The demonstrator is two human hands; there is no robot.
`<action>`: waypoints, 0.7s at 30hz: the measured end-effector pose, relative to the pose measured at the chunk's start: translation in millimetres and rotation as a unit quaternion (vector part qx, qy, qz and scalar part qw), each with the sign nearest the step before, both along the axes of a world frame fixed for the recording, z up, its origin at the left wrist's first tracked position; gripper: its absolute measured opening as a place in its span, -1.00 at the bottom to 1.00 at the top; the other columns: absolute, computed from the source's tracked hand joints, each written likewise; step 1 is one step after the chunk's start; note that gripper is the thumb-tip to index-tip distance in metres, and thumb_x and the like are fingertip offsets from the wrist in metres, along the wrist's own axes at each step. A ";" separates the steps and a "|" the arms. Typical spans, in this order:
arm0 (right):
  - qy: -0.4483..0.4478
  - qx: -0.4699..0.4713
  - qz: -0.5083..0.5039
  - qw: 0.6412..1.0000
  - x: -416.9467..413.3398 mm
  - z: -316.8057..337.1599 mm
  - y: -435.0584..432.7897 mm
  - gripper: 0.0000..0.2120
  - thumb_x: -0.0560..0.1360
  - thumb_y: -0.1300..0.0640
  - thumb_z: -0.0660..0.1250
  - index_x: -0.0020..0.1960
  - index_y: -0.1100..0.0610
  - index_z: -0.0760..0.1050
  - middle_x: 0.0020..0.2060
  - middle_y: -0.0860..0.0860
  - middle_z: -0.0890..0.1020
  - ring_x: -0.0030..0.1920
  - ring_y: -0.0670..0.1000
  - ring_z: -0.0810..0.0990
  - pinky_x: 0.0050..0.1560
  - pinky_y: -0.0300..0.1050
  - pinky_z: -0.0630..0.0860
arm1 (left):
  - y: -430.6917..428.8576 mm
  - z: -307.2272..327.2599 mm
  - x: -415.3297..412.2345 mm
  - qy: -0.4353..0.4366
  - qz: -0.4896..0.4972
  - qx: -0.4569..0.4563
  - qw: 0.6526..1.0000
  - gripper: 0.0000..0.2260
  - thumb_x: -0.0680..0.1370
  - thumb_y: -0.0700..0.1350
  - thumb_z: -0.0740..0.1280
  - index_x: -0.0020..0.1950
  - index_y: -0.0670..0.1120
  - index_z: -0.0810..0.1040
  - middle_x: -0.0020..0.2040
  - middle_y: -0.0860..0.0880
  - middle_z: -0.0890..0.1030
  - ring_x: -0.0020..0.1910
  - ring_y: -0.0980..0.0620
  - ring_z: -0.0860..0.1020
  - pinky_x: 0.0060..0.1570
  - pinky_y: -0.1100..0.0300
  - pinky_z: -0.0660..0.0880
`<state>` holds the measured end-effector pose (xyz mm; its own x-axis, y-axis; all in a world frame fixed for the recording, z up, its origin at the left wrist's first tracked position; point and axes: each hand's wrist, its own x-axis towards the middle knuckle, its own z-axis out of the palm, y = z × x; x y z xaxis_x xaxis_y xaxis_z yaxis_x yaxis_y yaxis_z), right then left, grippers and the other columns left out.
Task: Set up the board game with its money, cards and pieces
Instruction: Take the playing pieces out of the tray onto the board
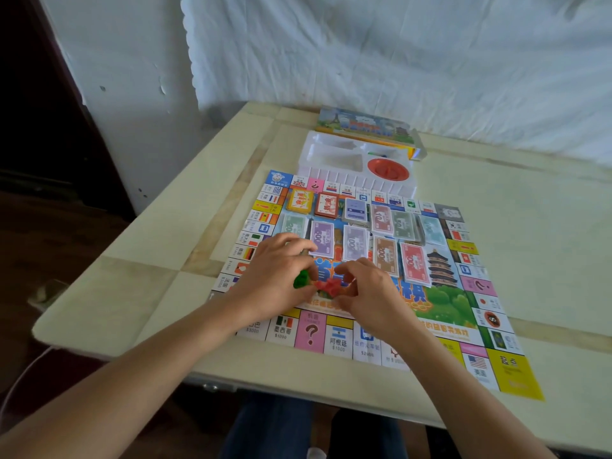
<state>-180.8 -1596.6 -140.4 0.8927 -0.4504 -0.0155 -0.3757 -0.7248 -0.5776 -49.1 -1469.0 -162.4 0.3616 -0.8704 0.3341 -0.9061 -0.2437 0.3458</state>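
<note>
The paper game board (496,342) lies flat on the table. Stacks of play money (384,236) sit in two rows on its middle, with a yellow card deck (299,202) and a red card deck (327,205) at the far left. My left hand (275,276) curls over green plastic pieces (300,279) on the board's near left part. My right hand (367,293) sits right beside it, fingers bent around red plastic pieces (328,286). Both hands hide part of the pieces.
A white plastic insert tray (318,157) stands beyond the board and holds a red round dish (388,169). The colourful game box (364,125) lies behind it by the wall cloth. The table's near edge runs just below the board.
</note>
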 end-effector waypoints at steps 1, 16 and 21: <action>-0.003 -0.003 -0.001 1.000 -0.3 -0.5 -0.3 -0.62 0.48 0.23 0.38 0.28 0.15 0.44 0.00 -0.07 0.41 -0.10 -0.11 0.46 -0.09 -0.30 0.36 | -2.1 -0.2 -0.8 -0.007 -0.001 0.007 1.000 -0.83 0.47 0.06 0.41 -0.03 0.00 0.63 0.31 0.08 0.47 0.36 0.04 0.28 0.30 0.06 0.12; -0.058 -0.013 0.007 0.998 2.6 -6.4 -0.3 -0.72 0.51 0.21 0.34 0.22 0.14 0.48 -0.08 -0.10 0.41 -0.22 -0.18 0.41 -0.26 -0.42 0.36 | -11.5 0.9 0.9 -0.017 -0.009 0.013 1.000 -0.80 0.49 0.10 0.37 0.00 0.02 0.62 0.30 0.12 0.46 0.35 0.10 0.28 0.27 0.19 0.12; -0.084 0.020 -0.035 0.996 -1.1 8.5 -18.7 -0.74 0.53 0.23 0.31 0.22 0.09 0.50 -0.11 -0.13 0.47 -0.20 -0.19 0.46 -0.18 -0.44 0.42 | -20.0 20.5 17.6 0.089 -0.014 -0.030 0.995 -0.88 0.52 0.01 0.36 -0.01 0.00 0.57 0.15 0.13 0.51 0.23 0.20 0.36 0.14 0.52 0.13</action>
